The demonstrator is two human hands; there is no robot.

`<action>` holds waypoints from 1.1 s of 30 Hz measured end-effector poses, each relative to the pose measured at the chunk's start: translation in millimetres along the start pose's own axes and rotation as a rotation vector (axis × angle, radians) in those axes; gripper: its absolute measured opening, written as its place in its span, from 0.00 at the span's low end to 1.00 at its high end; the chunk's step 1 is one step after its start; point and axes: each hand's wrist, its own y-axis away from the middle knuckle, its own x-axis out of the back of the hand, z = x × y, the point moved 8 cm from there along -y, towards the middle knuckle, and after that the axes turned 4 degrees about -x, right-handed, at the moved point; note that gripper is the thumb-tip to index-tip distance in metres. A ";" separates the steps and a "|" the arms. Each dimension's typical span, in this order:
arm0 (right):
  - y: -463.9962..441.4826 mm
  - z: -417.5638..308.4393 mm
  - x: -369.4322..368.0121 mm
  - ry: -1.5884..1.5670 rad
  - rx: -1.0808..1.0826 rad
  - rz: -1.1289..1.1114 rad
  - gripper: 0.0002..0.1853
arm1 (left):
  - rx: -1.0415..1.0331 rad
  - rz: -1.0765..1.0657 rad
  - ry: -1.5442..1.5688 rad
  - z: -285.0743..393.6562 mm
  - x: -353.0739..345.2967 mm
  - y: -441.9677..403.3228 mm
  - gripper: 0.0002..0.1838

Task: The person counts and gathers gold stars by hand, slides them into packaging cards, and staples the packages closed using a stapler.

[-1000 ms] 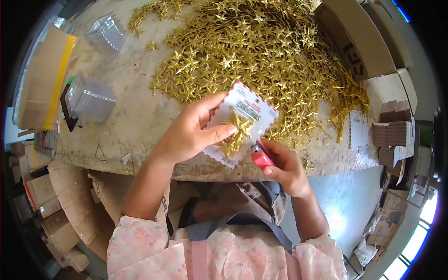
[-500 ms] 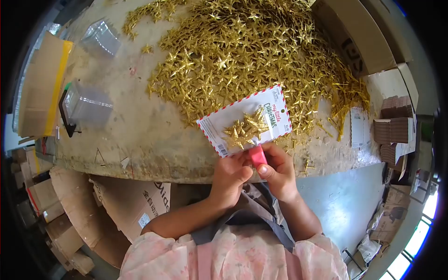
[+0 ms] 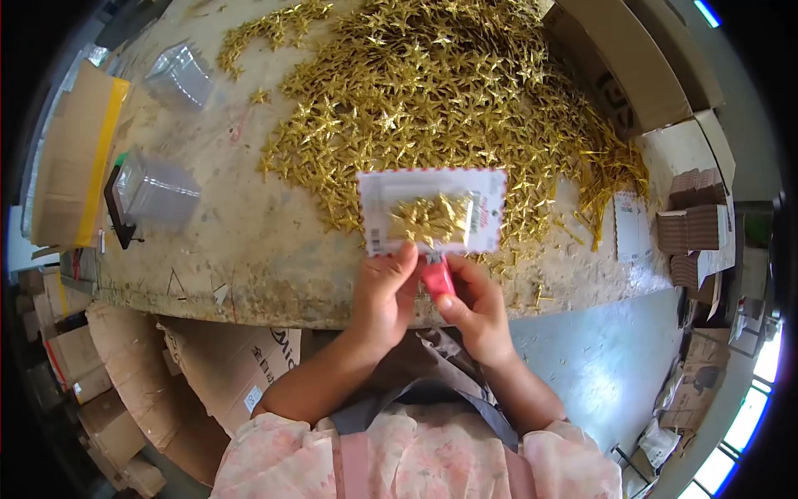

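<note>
My left hand (image 3: 384, 291) is closed on the lower edge of a white packaging card (image 3: 490, 187) with a red-striped border, its thumb on the front. Gold glitter stars (image 3: 428, 220) sit in a clear cover on the card. In my right hand (image 3: 480, 309) is a small pink stapler (image 3: 436, 277), gripped between thumb and fingers. Its metal tip touches the card's lower edge beside my left thumb. The card is held flat above the near part of the table, and blur makes its print hard to read.
A big heap of gold stars (image 3: 407, 91) covers the table (image 3: 224, 208) beyond the card. Clear plastic boxes (image 3: 158, 190) stand at left, near a cardboard box (image 3: 71, 158). Stacked cards (image 3: 690, 229) and a large carton (image 3: 636, 66) are at right.
The card has turned from a slant to nearly level and shifted left. My left thumb has moved onto its front, and the pink stapler has moved left to its lower edge.
</note>
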 end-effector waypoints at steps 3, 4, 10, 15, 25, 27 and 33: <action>6.4 -9.2 11.2 -0.068 -0.067 -0.094 0.34 | -0.129 0.026 -0.071 30.5 13.0 -11.4 0.11; 7.2 -11.4 20.4 -0.082 -0.071 -0.108 0.36 | -0.133 -0.024 -0.148 37.4 18.2 -15.0 0.12; 0.0 -21.3 23.2 -0.012 -0.113 -0.130 0.44 | -0.062 -0.254 -0.481 67.5 6.2 -22.6 0.17; -1.9 -26.8 11.6 -0.128 -0.092 -0.313 0.35 | -0.165 -0.311 -0.596 93.5 -15.3 -24.8 0.22; -6.8 -17.5 14.0 -0.066 -0.077 -0.043 0.34 | -0.218 -0.251 -0.403 50.6 -31.9 -15.9 0.25; -6.9 -8.0 16.4 -0.069 -0.044 -0.099 0.27 | -0.216 -0.219 -0.436 22.6 -29.5 -1.0 0.22; -3.0 -6.6 8.7 -0.156 0.023 -0.048 0.22 | -0.133 -0.083 -0.458 -0.9 -20.3 0.3 0.11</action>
